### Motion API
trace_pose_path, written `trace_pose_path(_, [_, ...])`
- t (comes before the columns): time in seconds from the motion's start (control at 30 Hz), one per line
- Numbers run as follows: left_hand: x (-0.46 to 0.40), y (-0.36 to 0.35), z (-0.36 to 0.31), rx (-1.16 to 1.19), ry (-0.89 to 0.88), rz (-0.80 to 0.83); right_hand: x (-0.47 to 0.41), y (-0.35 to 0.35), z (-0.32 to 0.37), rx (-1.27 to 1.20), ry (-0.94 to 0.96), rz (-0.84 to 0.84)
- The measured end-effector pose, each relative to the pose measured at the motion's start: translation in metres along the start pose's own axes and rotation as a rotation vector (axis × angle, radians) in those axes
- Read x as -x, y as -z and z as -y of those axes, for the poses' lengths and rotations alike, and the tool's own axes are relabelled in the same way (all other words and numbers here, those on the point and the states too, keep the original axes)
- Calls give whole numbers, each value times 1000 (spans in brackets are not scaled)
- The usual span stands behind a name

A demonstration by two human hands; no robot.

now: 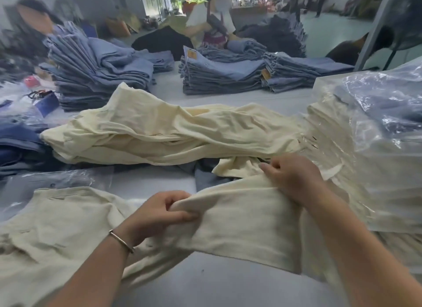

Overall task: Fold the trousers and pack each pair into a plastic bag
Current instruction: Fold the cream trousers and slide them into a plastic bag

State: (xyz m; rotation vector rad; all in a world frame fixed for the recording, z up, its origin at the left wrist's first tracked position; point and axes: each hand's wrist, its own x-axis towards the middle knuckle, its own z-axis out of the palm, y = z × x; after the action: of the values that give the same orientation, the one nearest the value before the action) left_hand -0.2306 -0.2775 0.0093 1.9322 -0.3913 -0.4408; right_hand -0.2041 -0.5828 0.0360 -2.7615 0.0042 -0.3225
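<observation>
Both hands (226, 199) gripping cream trousers (239, 222), cream heap (159, 133) behind, denim stacks (219, 76) beyond

— What have we got hold of?
— Our left hand (159, 212) and right hand (294, 178) both grip cream trousers (242, 220) over the grey table (205, 286), beside bagged pairs (370, 169).
</observation>
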Motion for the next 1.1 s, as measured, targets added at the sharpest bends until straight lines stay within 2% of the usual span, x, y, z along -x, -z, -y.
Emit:
trace_pose_path(0.1, [-20,-1,15,-336,10,-344,-27,2,22,180,8,5])
trace_pose_path(0.17, [-32,-8,28,-679,93,-418,-30,-12,26,245,81,6])
trace_pose_path(0.23, [-36,-15,46,-909,200,-389,-23,-29,17,234,138,50])
trace_pose_path(0.3, [-36,-20,62,-886,167,-329,-7,-45,0,128,147,185])
trace_pose_path(0.33, [-34,-22,70,-879,126,-262,4,-55,-8,98,136,327])
trace_pose_path(0.4, [-28,-26,86,-941,126,-96,30,-76,-17,181,127,634])
trace_pose_path(0.43, [-26,-27,92,-981,155,-40,42,-87,-20,257,131,729])
trace_pose_path(0.5, [-22,-27,105,-1005,173,-30,60,-104,-22,373,151,758])
trace_pose_path(0.6, [-21,-20,110,-785,116,-209,61,-100,-26,361,159,595])
trace_pose_path(0.67, [-19,-7,108,-612,157,-333,49,-81,-32,274,86,519])
trace_pose_path(0.7, [-17,1,107,-602,187,-367,42,-68,-35,271,53,518])
trace_pose_path(0.77, [-14,13,104,-661,245,-345,22,-41,-39,333,18,517])
trace_pose_path(0.83, [-14,21,99,-640,246,-314,-2,-16,-39,335,-26,442])
trace_pose_path(0.9, [-17,27,92,-502,193,-326,-24,4,-33,276,-90,263])
trace_pose_path(1.0, [-27,38,73,-255,100,-355,-53,18,-23,166,-99,-241])
trace_pose_path(1.07, [-37,44,62,-237,72,-405,-76,13,-18,130,-109,-473])
trace_pose_path(1.1, [-43,47,60,-320,69,-466,-89,7,-18,148,-141,-487])
